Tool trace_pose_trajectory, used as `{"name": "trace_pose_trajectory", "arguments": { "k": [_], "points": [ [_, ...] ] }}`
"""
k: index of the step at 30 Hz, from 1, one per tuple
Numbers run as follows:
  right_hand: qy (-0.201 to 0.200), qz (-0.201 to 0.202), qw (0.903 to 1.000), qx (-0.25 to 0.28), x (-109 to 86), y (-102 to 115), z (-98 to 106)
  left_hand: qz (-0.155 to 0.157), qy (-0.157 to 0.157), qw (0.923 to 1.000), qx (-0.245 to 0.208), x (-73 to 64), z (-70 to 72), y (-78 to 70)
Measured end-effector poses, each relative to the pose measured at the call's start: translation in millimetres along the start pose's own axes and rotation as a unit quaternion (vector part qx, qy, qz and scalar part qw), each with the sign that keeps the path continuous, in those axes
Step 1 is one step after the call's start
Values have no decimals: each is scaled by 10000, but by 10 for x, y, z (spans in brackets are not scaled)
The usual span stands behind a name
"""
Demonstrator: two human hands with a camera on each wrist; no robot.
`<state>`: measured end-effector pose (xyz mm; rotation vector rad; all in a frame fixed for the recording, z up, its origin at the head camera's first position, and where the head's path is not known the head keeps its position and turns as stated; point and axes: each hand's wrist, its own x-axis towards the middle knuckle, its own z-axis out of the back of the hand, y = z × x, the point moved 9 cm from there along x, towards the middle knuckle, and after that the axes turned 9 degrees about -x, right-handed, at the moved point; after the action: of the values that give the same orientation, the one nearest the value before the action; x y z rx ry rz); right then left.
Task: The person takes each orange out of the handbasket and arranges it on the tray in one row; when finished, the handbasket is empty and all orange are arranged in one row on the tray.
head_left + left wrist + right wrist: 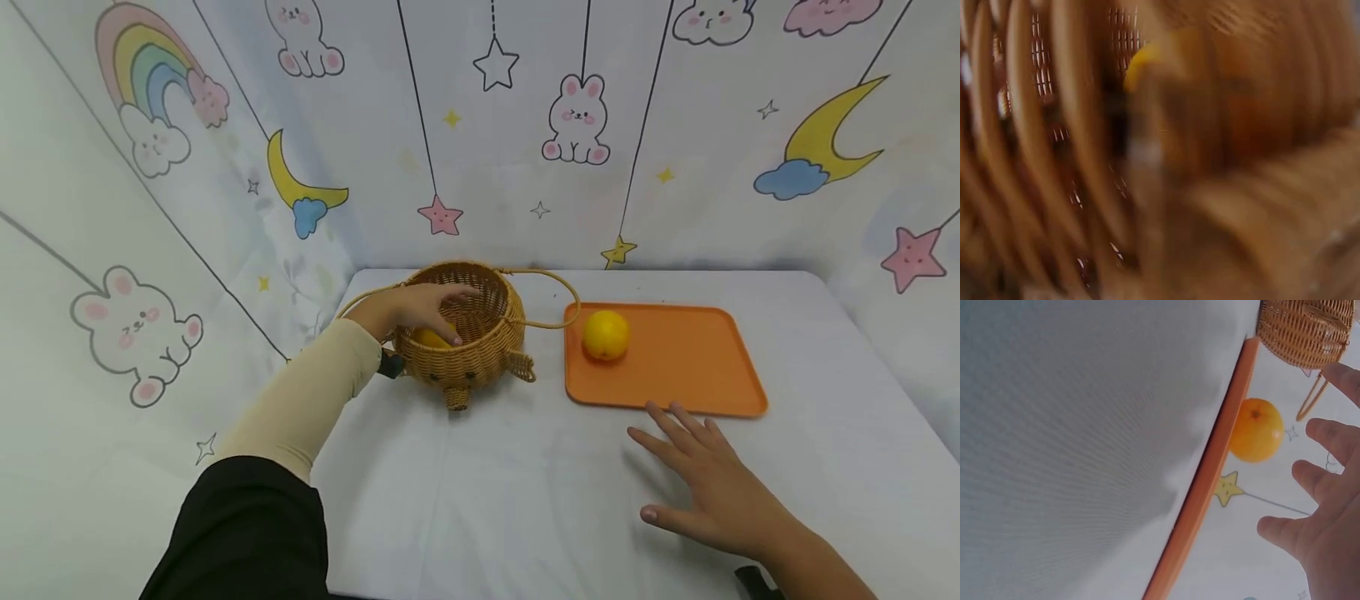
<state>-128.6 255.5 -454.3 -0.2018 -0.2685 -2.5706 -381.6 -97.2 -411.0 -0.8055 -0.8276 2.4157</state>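
My left hand (pixel 420 307) reaches over the left rim of a brown wicker basket (pixel 487 358), its fingers stretched out across the opening. Partly under this hand, inside the basket, lies a yellow-orange fruit (pixel 429 337); the thumb passes close by it. Blurred wicker fills the left wrist view, with a bit of the yellow fruit (pixel 1140 65) showing. My right hand (pixel 708 487) is held with spread fingers near the front edge of an orange tray (pixel 682 354), holding nothing. An orange (pixel 606 335) sits at the tray's left end, and shows beyond the rim in the right wrist view.
The basket's thin loop handle (pixel 558 279) leans right, its end overlapping the tray's left edge. A small wicker snout (pixel 456 398) juts from the basket's front. A white cloth (pixel 480 500) covers the table, and a printed curtain (pixel 510 183) hangs behind.
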Motion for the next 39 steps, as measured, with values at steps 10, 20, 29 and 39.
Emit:
{"name": "trace_pose_trajectory", "arguments": {
  "k": [10, 20, 29, 39],
  "points": [
    [-27, 183, 9998, 47, 12, 104, 50, 819, 452, 9884, 1196, 137, -217, 235],
    [-57, 136, 9998, 104, -21, 88, 83, -227, -290, 9981, 502, 62, -54, 62],
    [-303, 240, 9992, 74, -24, 92, 159, -913, -947, 9866, -962, -217, 146, -235],
    [-384, 130, 9988, 282, -27, 72, 205, -1888, -1113, 9400, -2614, -438, 106, -513]
  ]
}}
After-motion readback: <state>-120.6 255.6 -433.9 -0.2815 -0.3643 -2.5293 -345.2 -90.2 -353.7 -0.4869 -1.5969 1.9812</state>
